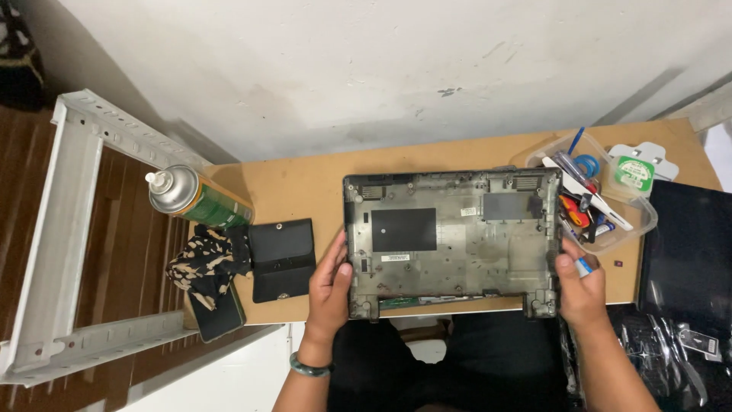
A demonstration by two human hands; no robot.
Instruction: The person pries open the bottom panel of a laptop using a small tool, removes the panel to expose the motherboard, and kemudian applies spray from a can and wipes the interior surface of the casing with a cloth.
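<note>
Two hands are gripping an upturned laptop base (454,240) at its short ends.

The base is lying underside up on the wooden table (305,183), its long axis running left to right, its near edge overhanging the table's front. The left hand (329,286) is being wrapped around the left edge; the right hand (581,290) is grasping the right edge and a blue-tipped tool (584,266). A black pouch (282,259) is lying just beside the left hand, a clear plastic tub (637,225) near the right corner; bare table is showing behind.

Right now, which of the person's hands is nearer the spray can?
Left. The left hand grips the laptop base's left edge, nearer the spray can; the right hand holds the far edge.
</note>
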